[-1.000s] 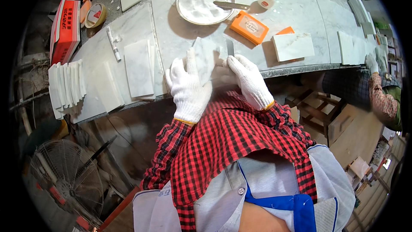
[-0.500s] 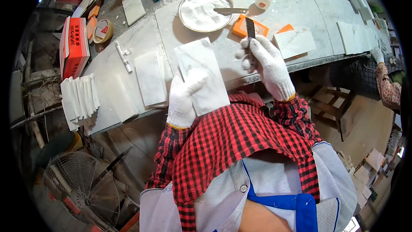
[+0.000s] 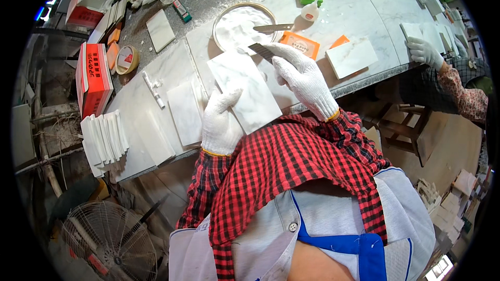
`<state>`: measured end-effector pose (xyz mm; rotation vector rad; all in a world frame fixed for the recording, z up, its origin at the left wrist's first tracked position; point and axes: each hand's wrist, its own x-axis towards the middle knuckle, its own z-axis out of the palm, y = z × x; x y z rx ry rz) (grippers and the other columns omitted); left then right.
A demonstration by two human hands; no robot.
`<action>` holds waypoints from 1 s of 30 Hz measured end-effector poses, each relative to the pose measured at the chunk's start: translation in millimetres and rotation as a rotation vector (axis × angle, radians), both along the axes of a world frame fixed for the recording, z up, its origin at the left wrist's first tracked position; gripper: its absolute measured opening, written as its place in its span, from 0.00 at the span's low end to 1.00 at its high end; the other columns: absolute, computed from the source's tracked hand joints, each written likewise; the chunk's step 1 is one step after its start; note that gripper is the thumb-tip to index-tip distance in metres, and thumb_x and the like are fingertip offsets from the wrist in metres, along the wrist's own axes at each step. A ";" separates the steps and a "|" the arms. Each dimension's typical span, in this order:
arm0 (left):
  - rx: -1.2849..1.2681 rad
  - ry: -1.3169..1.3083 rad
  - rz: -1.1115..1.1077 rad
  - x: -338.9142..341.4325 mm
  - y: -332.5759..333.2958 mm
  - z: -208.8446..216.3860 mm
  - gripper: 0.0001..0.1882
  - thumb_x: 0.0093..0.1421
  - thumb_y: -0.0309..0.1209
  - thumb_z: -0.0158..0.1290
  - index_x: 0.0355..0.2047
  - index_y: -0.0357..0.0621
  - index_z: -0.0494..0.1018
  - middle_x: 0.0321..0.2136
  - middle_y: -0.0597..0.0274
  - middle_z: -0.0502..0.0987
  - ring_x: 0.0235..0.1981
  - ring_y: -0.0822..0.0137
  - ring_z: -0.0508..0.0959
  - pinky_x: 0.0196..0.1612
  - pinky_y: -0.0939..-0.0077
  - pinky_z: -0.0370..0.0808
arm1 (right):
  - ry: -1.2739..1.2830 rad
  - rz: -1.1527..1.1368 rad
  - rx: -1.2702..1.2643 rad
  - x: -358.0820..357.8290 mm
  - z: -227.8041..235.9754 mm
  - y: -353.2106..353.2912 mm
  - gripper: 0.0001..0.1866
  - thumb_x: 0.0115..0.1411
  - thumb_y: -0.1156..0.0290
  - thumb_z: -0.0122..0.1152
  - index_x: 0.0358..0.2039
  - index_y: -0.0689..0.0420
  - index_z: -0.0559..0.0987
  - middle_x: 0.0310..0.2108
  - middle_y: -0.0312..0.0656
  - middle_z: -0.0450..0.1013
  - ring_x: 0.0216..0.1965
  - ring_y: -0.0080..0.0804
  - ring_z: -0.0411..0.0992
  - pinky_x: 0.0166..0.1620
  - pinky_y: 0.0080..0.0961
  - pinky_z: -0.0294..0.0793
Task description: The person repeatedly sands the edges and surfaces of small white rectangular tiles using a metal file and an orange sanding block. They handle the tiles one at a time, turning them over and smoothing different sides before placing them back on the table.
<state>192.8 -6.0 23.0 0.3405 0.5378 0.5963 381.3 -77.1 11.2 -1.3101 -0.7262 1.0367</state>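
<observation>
A white marble tile with grey veins is tilted in front of me, gripped along its left side by my gloved left hand. Pinched in my gloved right hand is a dark, flat, strip-like blade with fine cross lines. Its tip lies close to the tile's top edge; I cannot tell whether they touch. Just beyond stands a round pan of white powder or paste, with a knife resting across its rim. An orange box lies past my right hand.
More tiles lie on the bench at left and right. A row of upright tiles, a red box and a tape roll stand at far left. A small squeeze bottle is beyond. A co-worker's gloved hand works at right.
My right hand has moved left and brought the dark blade from beside the orange box to the tile's top edge. The co-worker's hand has come further over the bench.
</observation>
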 end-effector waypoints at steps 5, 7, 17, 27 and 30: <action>0.005 0.091 -0.043 2.8 -1.0 -5.2 0.35 0.61 0.20 0.48 0.70 0.38 0.54 0.59 0.47 0.70 0.60 0.51 0.74 0.63 0.53 0.73 | -0.157 0.036 0.114 3.0 -2.9 4.4 0.19 0.70 0.73 0.54 0.60 0.60 0.77 0.33 0.34 0.76 0.33 0.16 0.71 0.38 0.16 0.73; 0.015 0.085 -0.017 7.8 -3.6 -0.5 0.32 0.60 0.19 0.47 0.67 0.35 0.58 0.57 0.44 0.72 0.57 0.48 0.76 0.61 0.50 0.75 | -0.276 -0.008 0.132 4.1 -13.7 7.2 0.19 0.68 0.75 0.56 0.58 0.59 0.79 0.36 0.39 0.80 0.35 0.19 0.75 0.41 0.18 0.76; 0.012 0.143 -0.019 15.9 -10.0 0.0 0.33 0.58 0.16 0.44 0.66 0.34 0.58 0.55 0.42 0.73 0.55 0.49 0.78 0.60 0.51 0.77 | -0.388 -0.026 0.095 1.0 -12.2 -1.4 0.18 0.66 0.76 0.60 0.56 0.58 0.81 0.43 0.43 0.82 0.41 0.24 0.79 0.45 0.21 0.78; 0.058 0.231 -0.102 14.4 -28.6 7.0 0.37 0.56 0.17 0.46 0.69 0.38 0.56 0.57 0.52 0.71 0.57 0.56 0.75 0.62 0.60 0.73 | -0.622 -0.141 0.155 -3.5 -19.3 -7.9 0.19 0.59 0.77 0.65 0.52 0.53 0.84 0.39 0.51 0.81 0.38 0.41 0.83 0.41 0.30 0.81; 0.081 0.228 -0.099 15.5 -28.8 16.0 0.37 0.56 0.16 0.46 0.69 0.38 0.57 0.56 0.52 0.72 0.57 0.57 0.76 0.61 0.60 0.74 | -0.736 -0.139 0.290 -9.2 -21.0 -14.6 0.18 0.60 0.76 0.65 0.51 0.53 0.84 0.37 0.51 0.81 0.37 0.41 0.83 0.39 0.29 0.81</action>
